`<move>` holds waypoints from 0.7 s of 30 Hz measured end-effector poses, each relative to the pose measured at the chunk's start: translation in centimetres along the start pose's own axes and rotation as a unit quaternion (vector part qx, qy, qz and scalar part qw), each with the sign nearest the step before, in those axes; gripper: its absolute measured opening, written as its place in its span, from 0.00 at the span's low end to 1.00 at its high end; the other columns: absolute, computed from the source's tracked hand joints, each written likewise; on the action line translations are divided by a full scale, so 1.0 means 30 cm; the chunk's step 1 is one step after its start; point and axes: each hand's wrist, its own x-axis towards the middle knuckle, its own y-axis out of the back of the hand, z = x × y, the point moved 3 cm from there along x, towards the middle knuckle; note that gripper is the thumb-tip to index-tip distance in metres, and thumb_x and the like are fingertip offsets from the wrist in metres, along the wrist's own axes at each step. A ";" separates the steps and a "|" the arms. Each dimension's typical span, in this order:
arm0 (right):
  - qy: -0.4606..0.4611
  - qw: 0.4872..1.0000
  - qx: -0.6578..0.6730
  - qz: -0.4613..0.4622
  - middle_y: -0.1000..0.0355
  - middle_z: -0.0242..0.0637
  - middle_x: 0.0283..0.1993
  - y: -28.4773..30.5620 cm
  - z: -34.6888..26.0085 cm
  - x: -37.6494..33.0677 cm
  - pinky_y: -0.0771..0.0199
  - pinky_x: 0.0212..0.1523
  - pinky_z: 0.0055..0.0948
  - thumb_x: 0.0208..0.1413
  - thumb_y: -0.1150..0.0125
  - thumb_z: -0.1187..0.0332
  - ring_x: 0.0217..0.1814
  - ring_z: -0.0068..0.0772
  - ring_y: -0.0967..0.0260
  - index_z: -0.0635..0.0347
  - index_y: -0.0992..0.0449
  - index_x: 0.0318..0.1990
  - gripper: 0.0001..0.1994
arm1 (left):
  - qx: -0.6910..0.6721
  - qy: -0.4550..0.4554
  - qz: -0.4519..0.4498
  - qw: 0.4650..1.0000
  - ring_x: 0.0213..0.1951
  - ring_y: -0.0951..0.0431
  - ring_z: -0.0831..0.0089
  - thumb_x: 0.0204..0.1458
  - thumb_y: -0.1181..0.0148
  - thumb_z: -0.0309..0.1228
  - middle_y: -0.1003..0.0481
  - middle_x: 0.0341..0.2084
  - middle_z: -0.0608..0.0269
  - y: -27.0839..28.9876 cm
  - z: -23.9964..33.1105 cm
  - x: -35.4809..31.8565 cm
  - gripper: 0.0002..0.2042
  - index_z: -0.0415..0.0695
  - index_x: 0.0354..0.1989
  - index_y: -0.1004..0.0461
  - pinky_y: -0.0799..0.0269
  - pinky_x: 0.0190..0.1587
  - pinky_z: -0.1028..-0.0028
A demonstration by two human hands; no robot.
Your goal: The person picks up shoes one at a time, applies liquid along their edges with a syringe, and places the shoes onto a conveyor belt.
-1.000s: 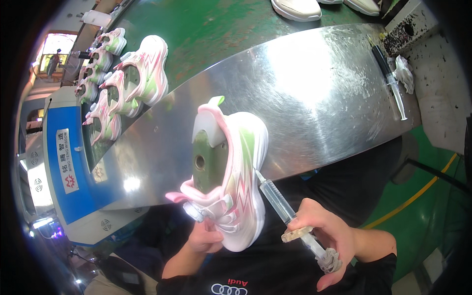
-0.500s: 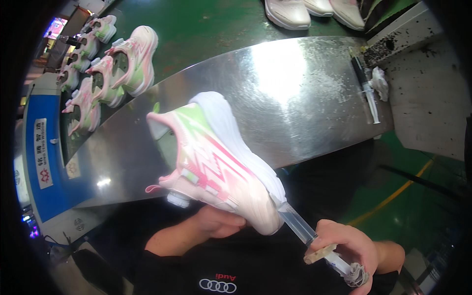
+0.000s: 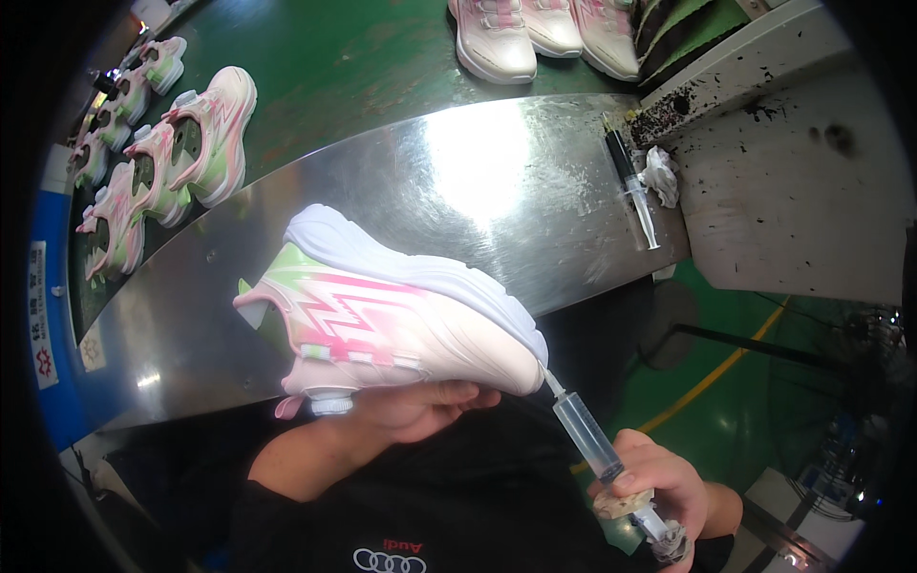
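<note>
A pink, white and green sneaker [image 3: 382,315] is held on its side above the metal bench, its white sole turned up and away from me. My left hand [image 3: 420,406] grips it from below near the toe and laces. In my right hand [image 3: 659,482] is a clear syringe [image 3: 587,435], its plunger end wrapped in greyish material. The syringe's narrow tip meets the toe, at the seam between sole and upper. Some of my left fingers are hidden behind the shoe.
The shiny metal bench [image 3: 382,172] curves across the middle. A second syringe [image 3: 630,191], dark inside, lies at its right end beside crumpled white tissue [image 3: 659,177]. More pink-green sneakers [image 3: 215,134] line the green surface at left; pale shoes [image 3: 492,43] stand at the back.
The shoe has rotated, so its sole faces up more and its toe points more to the right. The syringe tip stays at the toe. The whole view has shifted.
</note>
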 end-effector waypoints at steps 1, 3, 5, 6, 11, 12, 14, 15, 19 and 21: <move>-0.001 1.000 -0.003 0.000 0.28 0.47 0.39 0.001 0.000 -0.004 0.47 0.38 0.27 0.37 0.36 0.39 0.36 0.32 0.34 0.63 0.35 0.53 0.41 | 0.008 -0.011 0.007 1.000 0.47 0.26 0.63 0.47 0.43 0.16 0.28 0.45 0.56 -0.001 0.002 0.008 0.25 0.46 0.55 0.38 0.26 0.48 0.68; 0.001 1.000 -0.023 -0.014 0.28 0.45 0.39 0.002 0.012 -0.017 0.47 0.37 0.28 0.38 0.36 0.38 0.34 0.32 0.35 0.62 0.35 0.53 0.41 | 0.015 -0.021 0.012 1.000 0.46 0.25 0.63 0.46 0.41 0.17 0.29 0.46 0.56 -0.002 0.007 0.021 0.30 0.50 0.58 0.41 0.23 0.46 0.68; 0.015 0.997 -0.076 -0.030 0.28 0.41 0.37 0.005 0.023 -0.022 0.48 0.36 0.28 0.37 0.35 0.39 0.31 0.31 0.36 0.61 0.35 0.52 0.41 | 0.010 -0.008 0.018 1.000 0.44 0.24 0.65 0.46 0.40 0.17 0.28 0.45 0.58 -0.004 0.010 0.032 0.31 0.54 0.59 0.42 0.23 0.45 0.69; 0.022 0.994 -0.100 -0.036 0.28 0.40 0.36 0.004 0.018 -0.010 0.48 0.35 0.28 0.36 0.34 0.39 0.30 0.30 0.36 0.60 0.35 0.52 0.40 | 0.009 -0.008 0.017 1.000 0.44 0.24 0.65 0.46 0.40 0.17 0.28 0.45 0.58 -0.006 0.011 0.037 0.31 0.54 0.59 0.42 0.23 0.45 0.69; 0.076 0.984 -0.156 -0.031 0.28 0.37 0.40 -0.034 -0.011 0.051 0.45 0.33 0.32 0.33 0.31 0.43 0.32 0.34 0.34 0.63 0.36 0.52 0.41 | -0.017 -0.013 0.002 1.000 0.43 0.23 0.67 0.45 0.40 0.17 0.27 0.45 0.60 -0.003 0.013 0.062 0.32 0.57 0.59 0.42 0.22 0.43 0.71; 0.075 0.978 -0.188 -0.045 0.28 0.37 0.40 -0.038 -0.012 0.051 0.45 0.34 0.33 0.33 0.31 0.44 0.33 0.35 0.34 0.63 0.36 0.52 0.41 | -0.018 -0.014 0.001 1.000 0.43 0.23 0.67 0.45 0.40 0.17 0.27 0.45 0.60 -0.005 0.012 0.066 0.32 0.57 0.59 0.42 0.22 0.43 0.71; 0.084 0.970 -0.226 -0.040 0.28 0.38 0.41 -0.052 -0.009 0.048 0.45 0.34 0.34 0.34 0.32 0.44 0.33 0.37 0.34 0.62 0.35 0.50 0.39 | -0.028 -0.029 -0.009 0.999 0.44 0.24 0.67 0.46 0.40 0.19 0.28 0.46 0.60 -0.010 0.011 0.074 0.30 0.55 0.58 0.41 0.22 0.44 0.73; 0.084 0.969 -0.227 -0.042 0.28 0.38 0.41 -0.056 -0.009 0.053 0.45 0.34 0.34 0.34 0.32 0.44 0.33 0.37 0.34 0.62 0.35 0.50 0.39 | -0.029 -0.030 -0.010 0.999 0.44 0.24 0.67 0.46 0.40 0.19 0.28 0.46 0.60 -0.015 0.012 0.077 0.30 0.55 0.58 0.41 0.22 0.44 0.73; 0.084 0.944 -0.310 -0.075 0.29 0.39 0.42 -0.070 -0.002 0.062 0.43 0.36 0.33 0.34 0.30 0.46 0.37 0.37 0.34 0.66 0.37 0.51 0.40 | -0.029 -0.011 0.006 1.000 0.47 0.26 0.69 0.49 0.43 0.18 0.27 0.43 0.60 -0.026 0.018 0.083 0.15 0.43 0.46 0.30 0.26 0.47 0.74; 0.083 0.930 -0.346 -0.096 0.31 0.40 0.43 -0.084 0.017 0.051 0.41 0.38 0.32 0.33 0.29 0.46 0.39 0.35 0.34 0.68 0.38 0.53 0.43 | -0.031 0.000 0.007 0.999 0.47 0.27 0.69 0.50 0.43 0.19 0.27 0.44 0.59 -0.030 0.019 0.083 0.15 0.43 0.47 0.30 0.26 0.47 0.75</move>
